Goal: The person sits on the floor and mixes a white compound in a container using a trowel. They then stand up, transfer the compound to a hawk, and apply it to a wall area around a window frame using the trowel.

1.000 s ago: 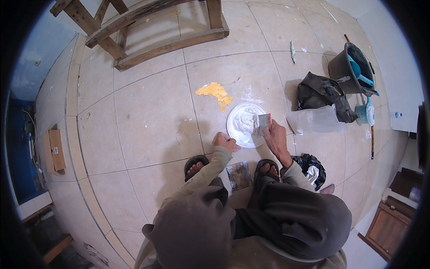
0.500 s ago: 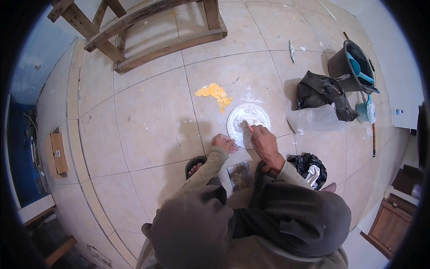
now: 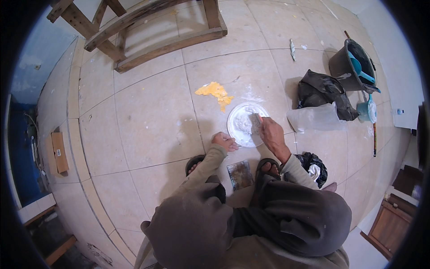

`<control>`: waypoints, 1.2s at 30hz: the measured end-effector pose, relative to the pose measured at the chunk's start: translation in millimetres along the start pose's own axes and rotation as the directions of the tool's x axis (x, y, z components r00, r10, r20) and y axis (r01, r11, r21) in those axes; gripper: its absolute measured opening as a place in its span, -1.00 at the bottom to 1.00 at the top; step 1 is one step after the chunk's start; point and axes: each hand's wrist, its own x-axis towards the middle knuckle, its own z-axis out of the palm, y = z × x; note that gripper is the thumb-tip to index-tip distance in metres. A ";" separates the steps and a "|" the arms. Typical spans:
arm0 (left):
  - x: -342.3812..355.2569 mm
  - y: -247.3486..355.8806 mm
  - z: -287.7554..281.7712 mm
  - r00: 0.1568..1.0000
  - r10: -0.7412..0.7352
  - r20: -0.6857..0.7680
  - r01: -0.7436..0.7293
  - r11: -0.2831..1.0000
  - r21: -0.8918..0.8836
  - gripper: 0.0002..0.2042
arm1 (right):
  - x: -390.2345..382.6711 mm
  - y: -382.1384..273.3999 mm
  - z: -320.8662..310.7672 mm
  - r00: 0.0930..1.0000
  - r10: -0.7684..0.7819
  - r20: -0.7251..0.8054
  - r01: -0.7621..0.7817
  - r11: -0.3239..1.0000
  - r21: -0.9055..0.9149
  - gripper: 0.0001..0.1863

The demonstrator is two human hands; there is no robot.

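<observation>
A round white lid (image 3: 237,135) on the floor holds a mound of white paste (image 3: 244,124). My right hand (image 3: 272,135) is closed on a putty knife (image 3: 255,122) with an orange part at the handle; its grey blade rests in the paste on the lid's right half. My left hand (image 3: 224,141) grips the lower-left rim of the lid with curled fingers. Below the lid, between my sandalled feet, lies a stained metal plate (image 3: 240,175). An irregular patch of yellow material (image 3: 215,93) is on the tiles beyond the lid.
A wooden frame (image 3: 170,44) stands at the back left. To the right are a dark bucket (image 3: 340,67), black bag (image 3: 318,89), clear plastic bag (image 3: 313,120), turquoise container (image 3: 366,112) and long stick (image 3: 374,143). Another black bag (image 3: 309,161) sits beside my right foot; a cardboard box (image 3: 58,152) lies left.
The knife swept left and down into the middle of the paste, then moved back up and right. My left hand stays at the rim, shifted very slightly.
</observation>
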 end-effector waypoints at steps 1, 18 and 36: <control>1.6 -1.7 -0.8 1.000 0.011 0.012 -0.010 1.000 -0.014 -0.78 | -1.0 -1.2 1.9 0.997 -0.047 0.055 0.050 0.997 -0.061 -0.79; -2.8 -0.9 -0.8 0.997 0.072 0.024 -0.071 0.997 -0.040 -0.79 | 39.7 4.1 -13.7 0.990 -0.117 0.081 0.130 0.974 -0.188 -0.81; -14.9 9.7 10.4 0.996 0.034 -0.077 -0.042 0.995 -0.094 -0.77 | 7.8 1.2 -15.9 0.995 -0.017 0.102 0.020 0.999 -0.036 -0.82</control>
